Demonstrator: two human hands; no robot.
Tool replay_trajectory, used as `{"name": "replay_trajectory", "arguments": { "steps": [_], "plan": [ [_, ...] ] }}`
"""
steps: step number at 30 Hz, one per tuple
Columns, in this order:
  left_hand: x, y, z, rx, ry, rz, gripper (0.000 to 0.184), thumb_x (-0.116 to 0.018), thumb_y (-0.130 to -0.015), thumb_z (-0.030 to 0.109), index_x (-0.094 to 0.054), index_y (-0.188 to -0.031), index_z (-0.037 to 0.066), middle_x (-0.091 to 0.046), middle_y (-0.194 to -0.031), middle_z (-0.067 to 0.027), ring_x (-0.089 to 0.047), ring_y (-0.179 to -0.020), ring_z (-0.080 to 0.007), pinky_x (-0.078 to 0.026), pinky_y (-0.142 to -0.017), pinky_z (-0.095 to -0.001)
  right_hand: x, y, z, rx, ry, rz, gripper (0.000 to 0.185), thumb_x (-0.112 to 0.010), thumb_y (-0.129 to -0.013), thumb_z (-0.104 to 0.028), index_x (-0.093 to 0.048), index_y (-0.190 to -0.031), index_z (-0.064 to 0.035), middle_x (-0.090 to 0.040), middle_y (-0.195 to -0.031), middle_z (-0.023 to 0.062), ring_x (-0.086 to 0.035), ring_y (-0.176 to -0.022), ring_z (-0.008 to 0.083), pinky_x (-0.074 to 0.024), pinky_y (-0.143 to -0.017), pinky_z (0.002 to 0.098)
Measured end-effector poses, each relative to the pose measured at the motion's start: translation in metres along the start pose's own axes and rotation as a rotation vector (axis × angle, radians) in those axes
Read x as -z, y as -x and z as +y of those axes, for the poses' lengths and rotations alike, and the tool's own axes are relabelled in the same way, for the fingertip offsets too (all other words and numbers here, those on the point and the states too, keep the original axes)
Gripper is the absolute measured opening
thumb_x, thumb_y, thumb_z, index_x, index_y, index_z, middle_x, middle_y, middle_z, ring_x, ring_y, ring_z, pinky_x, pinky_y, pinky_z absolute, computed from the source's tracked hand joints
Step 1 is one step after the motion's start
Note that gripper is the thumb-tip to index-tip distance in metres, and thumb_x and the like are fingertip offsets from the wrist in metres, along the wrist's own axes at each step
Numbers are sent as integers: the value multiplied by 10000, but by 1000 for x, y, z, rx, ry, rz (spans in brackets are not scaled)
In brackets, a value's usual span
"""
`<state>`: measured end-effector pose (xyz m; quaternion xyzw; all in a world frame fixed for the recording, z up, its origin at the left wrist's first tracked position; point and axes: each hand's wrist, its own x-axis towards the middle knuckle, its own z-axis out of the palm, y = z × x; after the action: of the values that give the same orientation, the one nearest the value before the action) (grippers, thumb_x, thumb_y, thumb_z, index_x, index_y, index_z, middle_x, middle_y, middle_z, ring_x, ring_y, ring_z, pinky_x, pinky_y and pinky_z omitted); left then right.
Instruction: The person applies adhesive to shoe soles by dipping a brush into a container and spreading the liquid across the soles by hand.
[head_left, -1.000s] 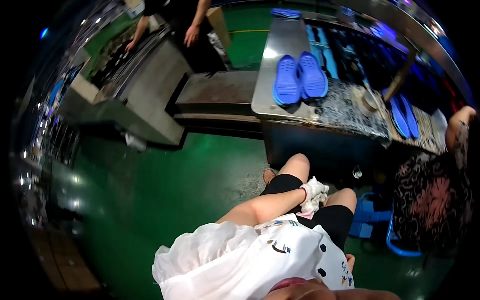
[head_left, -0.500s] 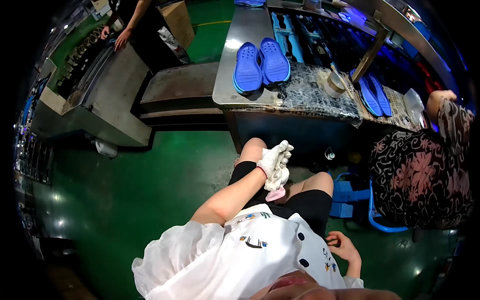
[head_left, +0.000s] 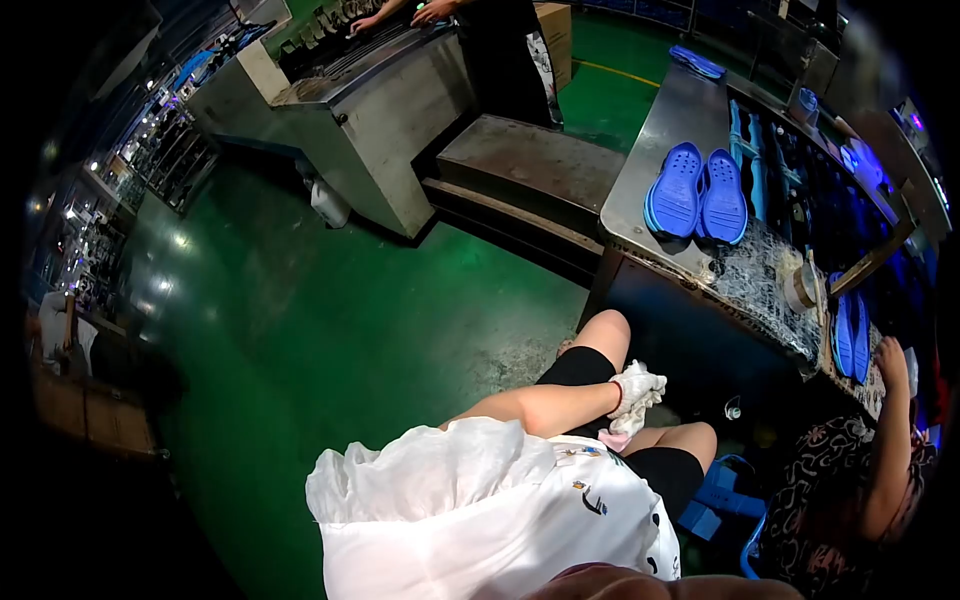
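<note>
One head-worn camera looks forward and down, over the near white blouse (head_left: 430, 490), toward gloved left hand (head_left: 634, 388) and metal workbench (head_left: 690, 110).

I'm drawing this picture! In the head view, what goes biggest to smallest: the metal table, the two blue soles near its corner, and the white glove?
As they look in the head view, largest first:
1. Metal table
2. Two blue soles, taken together
3. White glove
</note>
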<state>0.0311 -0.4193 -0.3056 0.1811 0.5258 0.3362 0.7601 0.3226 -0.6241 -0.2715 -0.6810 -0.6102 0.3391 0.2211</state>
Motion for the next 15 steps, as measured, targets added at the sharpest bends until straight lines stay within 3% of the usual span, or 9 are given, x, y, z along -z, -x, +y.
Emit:
{"name": "replay_trajectory", "arguments": {
  "steps": [6, 8, 12, 15],
  "plan": [
    [-5, -10, -9, -20, 43, 68, 213, -551, -879, 269, -562, -760, 92, -535, -584, -11, -461, -452, -92, -352, -402, -229, -8, 5, 10, 12, 6, 28, 543, -621, -724, -4, -485, -1248, -45, -498, -1140, 132, -562, -910, 210, -459, -757, 283],
    [0, -27, -17, 36, 68, -4, 205, -596, -844, 270, -567, -744, 95, -540, -590, -8, -465, -467, -101, -356, -419, -236, -9, 14, 10, 6, 6, 35, 531, -612, -729, -1, -486, -1244, -42, -500, -1160, 138, -566, -922, 218, -460, -769, 288],
    [-4, 7, 8, 15, -1, -12, 155, -580, -828, 223, -554, -740, 97, -540, -608, -29, -437, -446, -122, -323, -379, -258, 1, 50, 4, 6, 13, 21, 508, -595, -739, 4, -490, -1234, -36, -503, -1198, 148, -574, -948, 235, -461, -794, 299],
    [7, -8, 2, 75, -1, -46, 184, -579, -850, 284, -595, -830, 102, -529, -634, 17, -437, -487, -74, -345, -418, -227, 19, 79, -9, 87, 63, -36, 491, -583, -747, 8, -493, -1227, -32, -505, -1227, 156, -579, -967, 248, -463, -813, 307]
  ]
}}
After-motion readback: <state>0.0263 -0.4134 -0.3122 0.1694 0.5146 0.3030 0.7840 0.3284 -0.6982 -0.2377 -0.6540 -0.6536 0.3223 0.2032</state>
